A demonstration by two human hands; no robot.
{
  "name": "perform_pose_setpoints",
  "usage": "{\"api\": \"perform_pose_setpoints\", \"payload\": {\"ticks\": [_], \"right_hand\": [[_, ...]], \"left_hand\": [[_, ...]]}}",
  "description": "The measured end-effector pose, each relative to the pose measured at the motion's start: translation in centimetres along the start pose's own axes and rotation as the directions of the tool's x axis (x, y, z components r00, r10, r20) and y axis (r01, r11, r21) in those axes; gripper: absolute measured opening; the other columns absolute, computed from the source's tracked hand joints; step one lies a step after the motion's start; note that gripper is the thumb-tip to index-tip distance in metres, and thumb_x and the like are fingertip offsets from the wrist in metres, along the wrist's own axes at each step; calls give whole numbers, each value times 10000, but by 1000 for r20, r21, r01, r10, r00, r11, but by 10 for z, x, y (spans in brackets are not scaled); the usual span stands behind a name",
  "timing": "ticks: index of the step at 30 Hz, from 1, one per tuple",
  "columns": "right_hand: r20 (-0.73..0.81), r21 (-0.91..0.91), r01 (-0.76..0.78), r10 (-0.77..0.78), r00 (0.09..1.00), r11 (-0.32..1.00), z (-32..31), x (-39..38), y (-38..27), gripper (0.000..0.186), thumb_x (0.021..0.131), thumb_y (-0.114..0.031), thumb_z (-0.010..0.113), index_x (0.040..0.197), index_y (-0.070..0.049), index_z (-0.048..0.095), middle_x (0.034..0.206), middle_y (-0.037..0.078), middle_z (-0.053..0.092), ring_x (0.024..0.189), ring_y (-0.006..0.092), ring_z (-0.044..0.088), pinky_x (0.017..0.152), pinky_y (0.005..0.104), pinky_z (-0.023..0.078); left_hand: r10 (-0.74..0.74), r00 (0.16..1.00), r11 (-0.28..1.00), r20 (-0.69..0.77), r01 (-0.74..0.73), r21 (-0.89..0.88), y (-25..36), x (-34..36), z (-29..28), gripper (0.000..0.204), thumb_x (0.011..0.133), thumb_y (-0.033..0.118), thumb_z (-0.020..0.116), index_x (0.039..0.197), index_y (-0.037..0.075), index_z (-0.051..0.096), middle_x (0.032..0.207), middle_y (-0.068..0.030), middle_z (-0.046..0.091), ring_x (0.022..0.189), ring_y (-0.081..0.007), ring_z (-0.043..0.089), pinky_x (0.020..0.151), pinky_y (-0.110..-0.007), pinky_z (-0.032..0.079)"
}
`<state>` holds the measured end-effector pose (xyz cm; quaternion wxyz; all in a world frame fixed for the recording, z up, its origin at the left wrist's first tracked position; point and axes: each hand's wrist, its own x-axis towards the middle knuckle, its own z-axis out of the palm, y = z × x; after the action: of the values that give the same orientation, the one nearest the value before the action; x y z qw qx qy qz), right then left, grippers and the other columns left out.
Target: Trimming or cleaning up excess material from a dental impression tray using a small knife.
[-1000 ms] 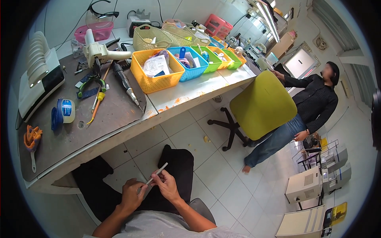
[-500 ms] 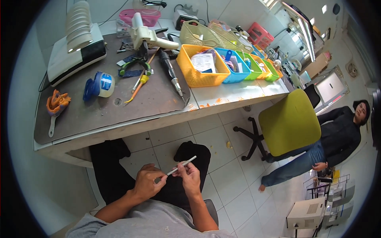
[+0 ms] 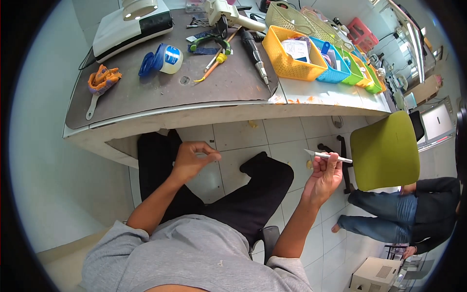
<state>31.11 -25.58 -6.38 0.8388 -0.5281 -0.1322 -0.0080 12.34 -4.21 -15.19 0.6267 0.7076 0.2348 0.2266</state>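
Note:
My right hand (image 3: 324,180) is out to the right, its fingers and thumb pinching a slim silver craft knife (image 3: 335,158). The knife's bare pointed blade faces left. Over my left thigh, my left hand (image 3: 192,160) is raised with index finger and thumb curled together in a pinch; whatever may be between them is hidden. On the bench above are an impression tray with orange material (image 3: 103,80), an open clear jar with a blue lid (image 3: 168,58), an orange-handled wax tool (image 3: 214,66) and a dark handpiece (image 3: 254,56).
A grey-matted bench (image 3: 146,92) runs across in front of my knees. Green-handled pliers (image 3: 210,44) and a dispensing gun (image 3: 228,17) lie on it, with a yellow basket (image 3: 292,58) to the right. A green chair (image 3: 384,151) and a standing person (image 3: 408,209) are on the right.
My hands have come apart: the right has carried the knife up and to the right, its blade now showing. The left has risen slightly. My view has shifted, and the person has turned.

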Motion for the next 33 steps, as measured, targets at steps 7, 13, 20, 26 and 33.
{"api": "perform_pose_setpoints", "payload": {"ticks": [7,13,20,26,33], "right_hand": [[50,145,7,-14,999,989,10,-3,-11,206,891,-227,611,895,-31,548,790,77,615,642,114,615,587,200,523],[96,216,11,-33,995,976,17,-12,-15,212,888,-221,615,900,-18,553,792,89,610,643,116,621,598,194,541],[72,143,65,-76,995,988,7,-16,-11,220,893,-225,605,906,-11,553,794,79,599,656,110,628,596,190,548],[55,106,5,-11,998,994,0,-11,5,229,894,-233,603,912,-12,542,823,80,589,669,108,625,605,191,546],[67,98,-59,53,996,993,6,-7,19,202,900,-222,600,902,-29,541,820,76,588,647,116,608,593,197,528]], "left_hand": [[-271,958,559,-93,79,-825,-40,57,-40,372,870,289,590,1171,79,522,1148,-71,593,1056,-178,567,958,-384,427],[406,914,-106,8,56,-993,-72,119,-50,555,911,484,396,1307,95,398,1364,-104,414,1237,-270,418,1063,-444,315],[212,976,-210,55,101,-972,21,51,-19,626,932,480,311,1423,98,241,1470,-115,267,1344,-333,253,1097,-568,149],[213,976,-145,39,71,-987,34,5,-6,731,885,638,291,1444,178,187,1492,-100,215,1364,-334,208,1049,-678,118],[27,998,363,-51,-57,-930,28,-28,3,827,818,651,463,1435,170,198,1433,-126,340,1326,-300,318,1056,-545,278]]}}
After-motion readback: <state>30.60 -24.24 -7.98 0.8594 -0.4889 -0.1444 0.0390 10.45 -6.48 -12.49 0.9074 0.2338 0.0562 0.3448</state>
